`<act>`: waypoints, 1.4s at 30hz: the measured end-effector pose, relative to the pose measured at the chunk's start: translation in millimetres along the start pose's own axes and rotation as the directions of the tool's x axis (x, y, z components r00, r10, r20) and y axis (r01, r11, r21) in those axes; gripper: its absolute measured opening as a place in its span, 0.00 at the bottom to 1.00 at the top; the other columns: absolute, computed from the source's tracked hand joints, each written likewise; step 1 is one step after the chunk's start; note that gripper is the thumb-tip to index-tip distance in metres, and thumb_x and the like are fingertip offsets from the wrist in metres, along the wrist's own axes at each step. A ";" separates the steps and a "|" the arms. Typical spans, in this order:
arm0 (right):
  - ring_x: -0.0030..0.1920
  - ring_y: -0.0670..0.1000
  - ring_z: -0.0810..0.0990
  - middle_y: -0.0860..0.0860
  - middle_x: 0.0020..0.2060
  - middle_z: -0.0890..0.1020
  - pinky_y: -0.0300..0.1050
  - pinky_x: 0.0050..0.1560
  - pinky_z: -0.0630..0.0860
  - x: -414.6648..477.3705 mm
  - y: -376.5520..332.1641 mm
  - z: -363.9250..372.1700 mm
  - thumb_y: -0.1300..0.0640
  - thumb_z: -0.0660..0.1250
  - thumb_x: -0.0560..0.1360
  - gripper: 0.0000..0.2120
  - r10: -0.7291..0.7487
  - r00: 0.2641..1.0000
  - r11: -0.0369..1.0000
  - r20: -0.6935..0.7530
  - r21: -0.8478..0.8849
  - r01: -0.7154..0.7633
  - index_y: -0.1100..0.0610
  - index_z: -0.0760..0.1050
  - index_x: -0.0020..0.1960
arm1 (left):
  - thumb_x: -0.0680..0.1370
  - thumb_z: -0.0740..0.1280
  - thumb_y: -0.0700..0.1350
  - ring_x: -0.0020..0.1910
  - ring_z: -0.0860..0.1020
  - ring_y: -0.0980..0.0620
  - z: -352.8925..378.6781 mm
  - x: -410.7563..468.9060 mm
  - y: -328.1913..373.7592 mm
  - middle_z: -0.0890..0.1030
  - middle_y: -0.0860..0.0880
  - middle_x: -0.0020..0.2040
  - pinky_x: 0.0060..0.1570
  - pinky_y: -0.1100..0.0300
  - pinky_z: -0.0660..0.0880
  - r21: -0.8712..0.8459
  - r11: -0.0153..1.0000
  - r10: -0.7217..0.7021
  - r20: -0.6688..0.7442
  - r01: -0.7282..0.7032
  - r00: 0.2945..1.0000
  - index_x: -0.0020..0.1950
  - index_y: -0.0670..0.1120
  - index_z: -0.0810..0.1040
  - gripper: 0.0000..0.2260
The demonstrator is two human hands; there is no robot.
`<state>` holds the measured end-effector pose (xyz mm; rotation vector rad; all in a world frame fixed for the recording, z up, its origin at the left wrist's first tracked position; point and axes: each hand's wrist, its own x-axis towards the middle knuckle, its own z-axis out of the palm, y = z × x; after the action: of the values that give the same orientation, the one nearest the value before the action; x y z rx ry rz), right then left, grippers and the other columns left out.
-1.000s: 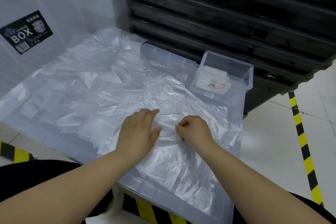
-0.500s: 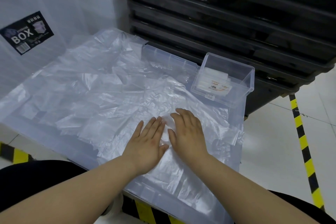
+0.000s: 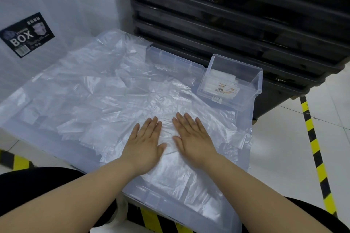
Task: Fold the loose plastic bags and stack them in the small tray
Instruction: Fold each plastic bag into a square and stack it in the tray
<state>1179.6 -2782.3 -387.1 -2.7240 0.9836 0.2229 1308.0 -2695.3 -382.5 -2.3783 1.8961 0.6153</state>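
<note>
Bags [image 3: 94, 96] over clear lid [image 3: 174, 60]; left hand [image 3: 145, 143], right hand [image 3: 193, 138] spread flat; black crates [image 3: 227, 15] behind.

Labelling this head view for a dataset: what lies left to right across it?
BOX label → left hand → right hand → small tray → hazard tape on the right floor

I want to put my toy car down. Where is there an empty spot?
Bare spots: the far strip of the lid between the loose bags and the small tray, its near edge between the arms, and the white floor beside the striped tape. The middle is crowded: bags everywhere, left hand and right hand flat on one.
</note>
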 end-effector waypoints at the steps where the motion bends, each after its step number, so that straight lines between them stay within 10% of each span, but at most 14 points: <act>1: 0.75 0.47 0.38 0.48 0.76 0.42 0.40 0.66 0.27 -0.5 2.3 -1.2 0.38 0.22 0.62 0.45 0.023 1.000 1.000 -0.002 0.002 -0.023 0.53 0.42 0.76 | 0.71 0.34 0.60 0.74 0.36 0.54 -2.2 -0.3 -0.9 0.37 0.49 0.76 0.69 0.57 0.33 -0.009 1.000 -0.021 -0.001 0.021 1.000 0.75 0.45 0.37 0.35; 9: 0.75 0.48 0.40 0.50 0.76 0.43 0.38 0.66 0.29 -5.1 5.9 -4.4 0.41 0.32 0.72 0.35 0.078 0.997 0.996 -0.018 0.042 -0.077 0.53 0.44 0.76 | 0.78 0.60 0.56 0.71 0.59 0.52 -21.0 11.3 1.5 0.62 0.52 0.72 0.65 0.60 0.53 -0.220 0.971 -0.130 -0.163 0.093 0.978 0.74 0.51 0.57 0.27; 17: 0.75 0.47 0.45 0.48 0.75 0.50 0.41 0.70 0.34 -6.2 7.6 -11.2 0.44 0.49 0.79 0.27 0.092 0.996 0.989 -0.015 0.118 -0.090 0.51 0.53 0.75 | 0.73 0.69 0.49 0.62 0.71 0.50 -33.7 28.0 11.6 0.74 0.50 0.62 0.58 0.58 0.61 -0.272 0.936 -0.225 0.029 0.224 0.974 0.66 0.48 0.67 0.24; 22: 0.74 0.47 0.50 0.48 0.74 0.56 0.41 0.71 0.39 -6.3 9.5 -11.8 0.41 0.50 0.73 0.31 0.106 0.993 0.980 -0.058 0.175 -0.095 0.52 0.57 0.74 | 0.71 0.69 0.43 0.45 0.74 0.48 -39.3 25.5 9.0 0.74 0.52 0.37 0.37 0.61 0.66 -0.316 0.915 -0.235 0.090 0.252 0.968 0.42 0.47 0.74 0.05; 27: 0.72 0.48 0.55 0.49 0.72 0.61 0.37 0.69 0.46 -4.3 12.2 -15.2 0.44 0.58 0.75 0.29 0.136 0.981 0.957 -0.136 0.276 -0.094 0.54 0.59 0.72 | 0.71 0.70 0.41 0.37 0.71 0.50 -45.1 24.0 6.4 0.69 0.52 0.30 0.28 0.65 0.62 -0.493 0.851 -0.193 0.021 0.178 0.981 0.30 0.46 0.69 0.13; 29: 0.70 0.49 0.60 0.50 0.70 0.64 0.36 0.66 0.53 -3.8 10.8 -20.9 0.51 0.64 0.76 0.28 0.244 0.953 0.854 -0.180 0.506 -0.123 0.55 0.60 0.72 | 0.71 0.71 0.40 0.32 0.70 0.51 -51.5 21.7 8.1 0.70 0.49 0.30 0.27 0.66 0.63 -0.692 0.707 -0.208 -0.007 0.145 0.978 0.31 0.43 0.70 0.12; 35: 0.44 0.47 0.79 0.49 0.44 0.80 0.40 0.46 0.76 -4.8 -3.5 -47.3 0.57 0.66 0.75 0.13 0.330 0.930 0.049 0.161 0.981 -0.187 0.58 0.72 0.58 | 0.73 0.69 0.37 0.31 0.78 0.56 -58.8 15.2 19.2 0.80 0.49 0.34 0.31 0.69 0.74 -0.985 0.168 -0.245 0.007 0.050 0.969 0.43 0.42 0.78 0.01; 42: 0.26 0.44 0.80 0.49 0.25 0.80 0.34 0.26 0.74 -6.1 -3.6 -53.3 0.65 0.64 0.76 0.06 0.216 0.947 0.018 0.239 0.968 -0.249 0.59 0.73 0.40 | 0.73 0.68 0.36 0.35 0.78 0.53 -56.5 17.9 20.2 0.80 0.48 0.37 0.36 0.65 0.75 -0.994 0.109 -0.329 -0.020 0.017 0.944 0.44 0.43 0.78 0.03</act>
<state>1180.6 -2790.4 -333.9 -1.1711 0.9809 -0.3208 1308.0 -2732.3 -332.0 -3.4086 1.1725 2.3052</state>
